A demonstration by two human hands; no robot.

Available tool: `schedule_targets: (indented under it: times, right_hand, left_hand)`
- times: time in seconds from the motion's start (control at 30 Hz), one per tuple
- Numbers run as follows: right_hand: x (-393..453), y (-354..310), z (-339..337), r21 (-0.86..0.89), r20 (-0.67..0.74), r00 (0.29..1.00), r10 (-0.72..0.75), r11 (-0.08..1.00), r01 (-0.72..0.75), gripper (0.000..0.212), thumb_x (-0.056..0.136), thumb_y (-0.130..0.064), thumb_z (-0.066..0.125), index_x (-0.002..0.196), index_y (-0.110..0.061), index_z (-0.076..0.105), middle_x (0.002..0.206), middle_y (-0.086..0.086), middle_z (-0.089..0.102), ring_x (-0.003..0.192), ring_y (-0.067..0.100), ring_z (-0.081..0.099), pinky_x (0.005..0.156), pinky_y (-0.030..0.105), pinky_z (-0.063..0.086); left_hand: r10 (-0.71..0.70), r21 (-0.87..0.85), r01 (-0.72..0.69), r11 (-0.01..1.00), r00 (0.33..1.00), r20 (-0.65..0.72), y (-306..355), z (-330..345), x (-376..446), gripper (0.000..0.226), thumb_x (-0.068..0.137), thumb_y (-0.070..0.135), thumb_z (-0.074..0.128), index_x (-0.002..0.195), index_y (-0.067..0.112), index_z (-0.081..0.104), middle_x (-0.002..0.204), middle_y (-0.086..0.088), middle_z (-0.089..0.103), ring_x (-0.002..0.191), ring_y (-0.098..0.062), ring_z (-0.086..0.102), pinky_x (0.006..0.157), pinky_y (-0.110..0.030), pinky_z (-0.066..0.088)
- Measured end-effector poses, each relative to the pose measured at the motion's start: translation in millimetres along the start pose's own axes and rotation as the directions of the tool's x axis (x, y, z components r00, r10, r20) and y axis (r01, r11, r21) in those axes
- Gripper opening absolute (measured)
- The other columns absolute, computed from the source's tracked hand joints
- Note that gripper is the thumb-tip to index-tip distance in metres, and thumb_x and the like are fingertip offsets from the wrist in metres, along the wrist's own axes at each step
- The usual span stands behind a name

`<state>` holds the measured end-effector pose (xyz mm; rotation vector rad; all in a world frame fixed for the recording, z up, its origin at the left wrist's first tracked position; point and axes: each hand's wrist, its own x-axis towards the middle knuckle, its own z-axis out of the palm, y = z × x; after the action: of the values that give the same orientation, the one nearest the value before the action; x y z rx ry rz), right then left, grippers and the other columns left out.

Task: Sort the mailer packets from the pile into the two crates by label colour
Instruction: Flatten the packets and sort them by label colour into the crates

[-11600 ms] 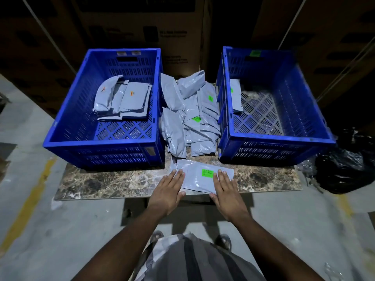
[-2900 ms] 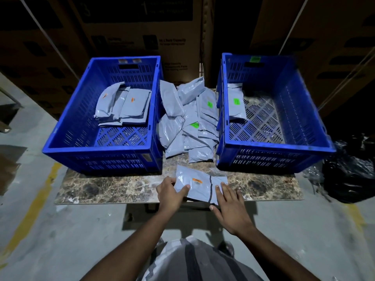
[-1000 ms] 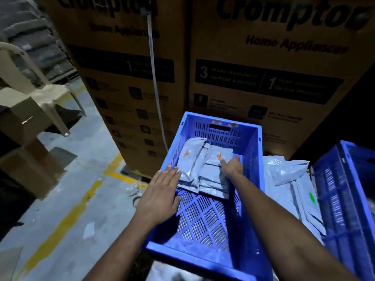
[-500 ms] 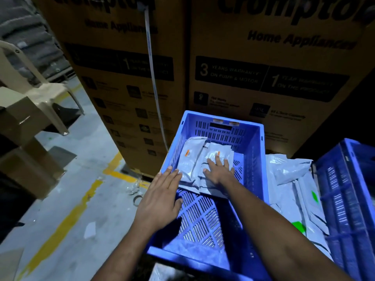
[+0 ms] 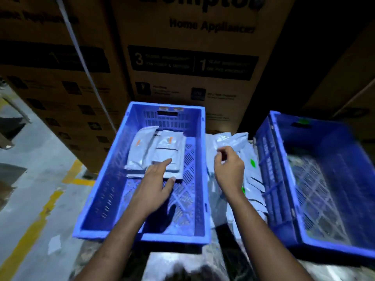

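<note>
Mailer packets (image 5: 250, 175) are only partly sorted, as far as this view shows: a loose pile of them lies between the two crates, some with green labels facing up, so a good share of the work looks to be left.

Nearest, both forearms reach forward over the table's front edge. The left hand (image 5: 155, 185) is over the left crate (image 5: 142, 237), fingers straight, the forefinger touching the near end of the orange-label packets (image 5: 164, 151) stacked toward that crate's far end; it grips nothing. The right hand (image 5: 229, 169) hovers above the pile between the crates, fingers loosely curled with thumb and forefinger drawn close (whether they pinch a packet's edge or hold nothing I cannot tell through the blur).

The right crate (image 5: 284, 201) is streaked by motion blur; its mesh floor shows where it is in view, but any packets inside cannot be made out. A green tag sits on its far wall and orange tags on the left crate's far wall, which I take to mark where each colour goes.

Behind everything stand stacked cardboard cartons (image 5: 192, 63) printed with appliance branding.
</note>
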<state>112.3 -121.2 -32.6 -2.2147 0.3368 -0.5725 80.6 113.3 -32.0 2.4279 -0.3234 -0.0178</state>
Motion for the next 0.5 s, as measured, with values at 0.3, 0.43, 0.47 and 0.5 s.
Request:
schedule_targets:
  times: [0.3,0.43,0.47,0.5]
  right_hand:
    - [12,134,1,-0.592,0.118,0.938,0.326,0.782,-0.197,0.053,0.103,-0.035,0.047,0.143,-0.002,0.035,0.148,0.019,0.041,0.127,0.035,0.045,0.101,0.042,0.042]
    - [28,142,0,-0.724,0.145,0.924,0.355,0.674,-0.146,0.042,0.107,-0.032,0.037,0.136,-0.002,0.039,0.127,0.01,0.061,0.111,0.025,0.06,0.096,0.033,0.039]
    - [31,143,-2,-0.762,0.163,0.921,0.355,0.638,-0.111,0.033,0.106,-0.027,0.039,0.13,-0.006,0.045,0.121,0.006,0.064,0.108,0.022,0.062,0.094,0.031,0.039]
    - [34,142,-4,-0.787,0.169,0.915,0.367,0.609,-0.099,0.026,0.104,-0.022,0.043,0.125,-0.009,0.05,0.116,0.004,0.066,0.106,0.019,0.063,0.09,0.029,0.041]
  left_hand:
    - [0.041,-0.05,-0.039,0.998,0.998,0.045,76,49,-21,0.05,0.099,0.028,0.056,0.147,0.02,0.044,0.143,0.002,0.052,0.131,-0.015,0.047,0.109,-0.027,0.034]
    - [0.018,-0.046,-0.016,0.999,0.999,0.038,83,50,-27,0.048,0.099,0.031,0.054,0.146,0.023,0.046,0.141,0.005,0.054,0.128,-0.011,0.05,0.107,-0.03,0.04]
    - [0.003,-0.044,-0.001,0.999,0.999,0.043,85,50,-28,0.048,0.099,0.03,0.055,0.146,0.024,0.045,0.141,0.006,0.054,0.128,-0.009,0.05,0.106,-0.029,0.04]
    - [-0.005,-0.038,0.007,0.999,0.999,0.046,87,49,-29,0.048,0.099,0.03,0.055,0.146,0.025,0.045,0.141,0.008,0.054,0.128,-0.008,0.05,0.106,-0.027,0.04]
